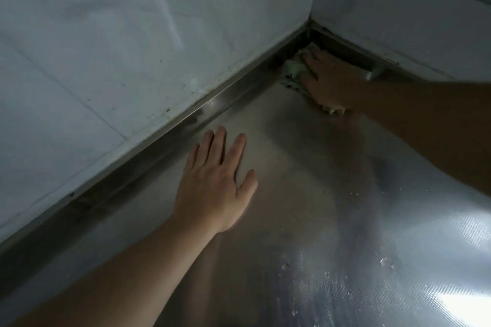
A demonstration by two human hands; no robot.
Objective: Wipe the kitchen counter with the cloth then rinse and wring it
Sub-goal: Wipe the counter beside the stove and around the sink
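Both forearms are bare to the frame edge, with no sleeve visible. The left hand (212,183) and right hand (329,79) carry no glove, ring or watch.

Kitchen: textured steel counter (345,220) with raised metal backsplash (164,135), tiled walls (106,48) meeting in corner.

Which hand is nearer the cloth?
Right. The right hand presses on the cloth in the counter's back corner; the left hand lies flat on the counter, apart from it.
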